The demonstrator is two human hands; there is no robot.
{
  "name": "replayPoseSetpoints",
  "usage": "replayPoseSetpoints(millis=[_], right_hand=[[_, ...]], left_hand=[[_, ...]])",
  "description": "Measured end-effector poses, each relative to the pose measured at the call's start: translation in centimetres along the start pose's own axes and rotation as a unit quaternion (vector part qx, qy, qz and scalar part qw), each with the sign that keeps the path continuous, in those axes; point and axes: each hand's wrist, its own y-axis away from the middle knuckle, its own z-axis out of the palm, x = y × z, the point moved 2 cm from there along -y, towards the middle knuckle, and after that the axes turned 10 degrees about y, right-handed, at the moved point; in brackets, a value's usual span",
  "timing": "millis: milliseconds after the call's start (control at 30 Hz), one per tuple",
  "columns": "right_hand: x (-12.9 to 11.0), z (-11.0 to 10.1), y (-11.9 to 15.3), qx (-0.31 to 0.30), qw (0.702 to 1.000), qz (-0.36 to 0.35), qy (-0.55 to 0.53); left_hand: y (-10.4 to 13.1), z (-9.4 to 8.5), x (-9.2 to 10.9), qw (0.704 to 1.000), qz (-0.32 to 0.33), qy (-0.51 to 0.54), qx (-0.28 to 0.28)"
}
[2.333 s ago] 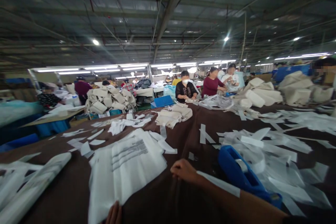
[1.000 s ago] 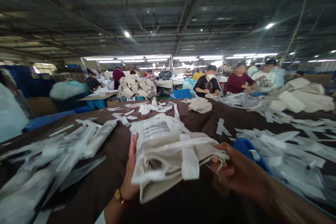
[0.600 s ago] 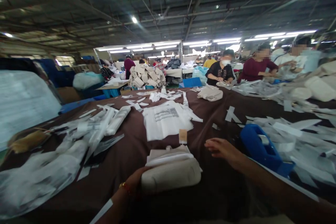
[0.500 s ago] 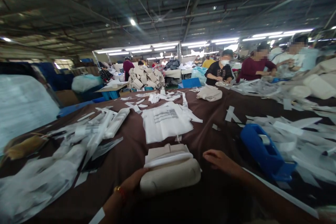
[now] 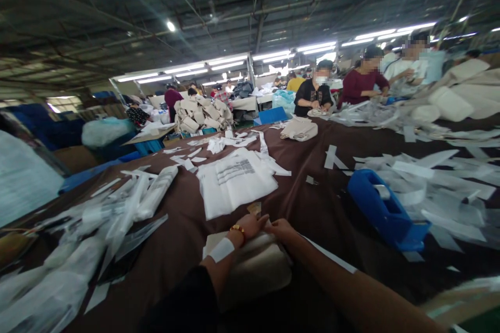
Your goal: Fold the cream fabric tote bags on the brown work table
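Both my hands meet over the folded beige bag [image 5: 253, 270] lying on the brown desk [image 5: 183, 229] right in front of me. My left hand [image 5: 250, 225] rests on the bag's far edge, fingers curled around a small tan tag [image 5: 254, 208]; a gold bracelet [image 5: 237, 229] and a white paper strip [image 5: 221, 249] sit on that wrist. My right hand [image 5: 282, 228] touches the left one, fingers bent down on the bag; can't tell if they pinch anything. Printed white plastic bag [image 5: 234, 182] lies just beyond. Blue tape dispenser [image 5: 385, 210] stands to the right among white strips [image 5: 437, 177]. Other people work at the desk's far side.
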Motion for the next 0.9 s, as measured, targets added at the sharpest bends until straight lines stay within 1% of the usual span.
replayPoseSetpoints(millis=[67,167,267,333,400,500,533,567,600,633,667,700,733,767,800,833,900], right_hand=[[0.3,0.3,1.0,-0.017,0.999,0.005,-0.028],[0.8,0.5,3.0,-0.061,0.996,0.006,-0.067],[1.5,0.2,4.8,-0.084,0.994,0.017,-0.067],[2.0,-0.2,5.8,-0.071,0.996,0.028,-0.04],[2.5,-1.0,6.6,-0.04,0.999,0.026,0.0],[3.2,-3.1,7.9,0.013,0.998,-0.025,0.06],[3.5,-3.8,8.3,0.03,0.995,-0.062,0.078],[3.9,-4.5,8.8,0.042,0.987,-0.117,0.106],[4.2,-5.0,9.2,0.045,0.971,-0.186,0.146],[4.6,-5.2,9.5,0.04,0.944,-0.261,0.2],[4.9,-5.2,9.6,0.029,0.906,-0.327,0.266],[5.3,-4.9,9.5,0.018,0.864,-0.377,0.333],[5.5,-4.5,9.2,0.008,0.828,-0.406,0.388],[5.6,-4.1,8.7,0.004,0.807,-0.414,0.42],[5.5,-3.6,8.2,0.004,0.797,-0.416,0.437],[5.3,-3.2,7.6,0.005,0.796,-0.417,0.439],[4.7,-2.6,7.0,-0.001,0.803,-0.421,0.421]], left_hand=[[0.4,0.5,0.3,1.0,-0.006,-0.028,0.012],[1.1,0.1,0.7,0.997,-0.019,-0.066,0.042],[1.0,0.2,1.3,0.995,-0.025,-0.09,0.046],[0.4,0.8,1.5,0.994,-0.023,-0.1,0.038],[-0.3,1.5,1.6,0.994,-0.016,-0.104,0.02],[-1.0,2.0,1.1,0.994,0.023,-0.097,-0.043],[-1.0,1.9,0.8,0.993,0.044,-0.091,-0.068],[-1.0,1.6,0.5,0.99,0.064,-0.083,-0.092],[-0.9,1.4,0.2,0.988,0.08,-0.076,-0.112],[-0.8,1.2,0.0,0.985,0.087,-0.072,-0.129],[-0.8,1.0,-0.2,0.984,0.086,-0.07,-0.141],[-0.8,1.0,-0.3,0.983,0.076,-0.071,-0.149],[-0.8,1.2,-0.3,0.984,0.062,-0.073,-0.152],[-1.0,1.5,-0.3,0.984,0.045,-0.077,-0.152],[-1.1,1.8,-0.1,0.985,0.028,-0.081,-0.147],[-1.3,2.3,0.1,0.987,0.013,-0.085,-0.139],[-1.6,3.1,0.6,0.989,-0.012,-0.093,-0.117]])
